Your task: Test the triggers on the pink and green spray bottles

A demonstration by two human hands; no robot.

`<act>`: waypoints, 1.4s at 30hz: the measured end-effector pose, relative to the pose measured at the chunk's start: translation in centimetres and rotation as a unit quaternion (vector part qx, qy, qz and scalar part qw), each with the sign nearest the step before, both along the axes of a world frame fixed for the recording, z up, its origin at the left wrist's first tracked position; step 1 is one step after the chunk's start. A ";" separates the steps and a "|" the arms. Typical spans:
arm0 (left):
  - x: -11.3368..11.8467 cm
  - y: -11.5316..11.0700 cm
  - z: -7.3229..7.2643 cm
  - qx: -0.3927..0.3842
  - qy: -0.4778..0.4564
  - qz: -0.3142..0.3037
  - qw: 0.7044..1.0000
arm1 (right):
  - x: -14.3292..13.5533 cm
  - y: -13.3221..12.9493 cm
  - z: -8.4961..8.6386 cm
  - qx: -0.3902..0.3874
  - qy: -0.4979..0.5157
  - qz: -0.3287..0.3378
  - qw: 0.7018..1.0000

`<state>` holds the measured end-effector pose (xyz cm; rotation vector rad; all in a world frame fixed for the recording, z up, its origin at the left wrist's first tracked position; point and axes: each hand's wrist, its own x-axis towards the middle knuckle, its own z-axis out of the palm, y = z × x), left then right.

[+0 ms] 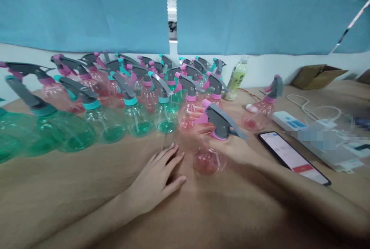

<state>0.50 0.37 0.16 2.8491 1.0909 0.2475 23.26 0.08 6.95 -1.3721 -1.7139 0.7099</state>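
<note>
My left hand (157,177) lies flat on the brown table (115,218), palm down with its fingers apart, holding nothing. To its right, my right hand (228,147) is wrapped round the neck of a pink spray bottle (209,162) with a grey and pink trigger head. This bottle stands upright or nearly so, and its nozzle points to the upper left. Just behind it is another pink spray bottle (187,116). A green spray bottle (165,116) stands beyond my left hand's fingertips, not touched by them.
Several green and pink spray bottles fill the back left, including a large green one (69,131). At the right are a single pink bottle (258,114), a phone (291,156), a white power strip (289,121) and cables. A drink bottle (237,79) and cardboard box (313,76) stand behind.
</note>
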 end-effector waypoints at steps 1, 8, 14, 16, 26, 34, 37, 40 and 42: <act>0.0 0.0 0.0 0.001 0.000 0.000 1.000 | 0.0 0.0 0.0 -0.005 -0.003 -0.005 1.000; -0.1 0.0 -0.1 0.003 -0.012 -0.003 1.000 | 0.1 0.1 -0.4 -0.009 -0.015 -0.025 1.000; -0.1 0.0 0.0 0.000 -0.010 -0.002 1.000 | 0.0 0.1 -0.3 -0.007 -0.005 -0.012 1.000; 0.0 0.0 0.0 -0.001 -0.009 -0.002 1.000 | 0.1 0.1 -0.3 -0.004 -0.008 -0.009 1.000; -0.1 0.0 -0.2 0.002 -0.009 -0.004 1.000 | 0.1 0.1 -0.3 -0.017 -0.018 -0.005 1.000; -0.1 0.0 -0.1 0.001 -0.009 -0.003 1.000 | 0.0 0.0 -0.1 -0.027 -0.015 -0.026 0.999; 0.0 0.0 -0.1 -0.001 -0.006 -0.002 1.000 | 0.0 -0.1 -0.1 -0.035 -0.019 -0.031 0.999; 0.0 0.0 -0.1 -0.001 -0.003 -0.001 1.000 | 0.1 0.0 -0.2 -0.038 -0.021 -0.016 0.999; 0.0 0.0 -0.1 -0.002 -0.005 -0.002 1.000 | 0.1 0.0 -0.2 -0.030 -0.020 -0.011 0.999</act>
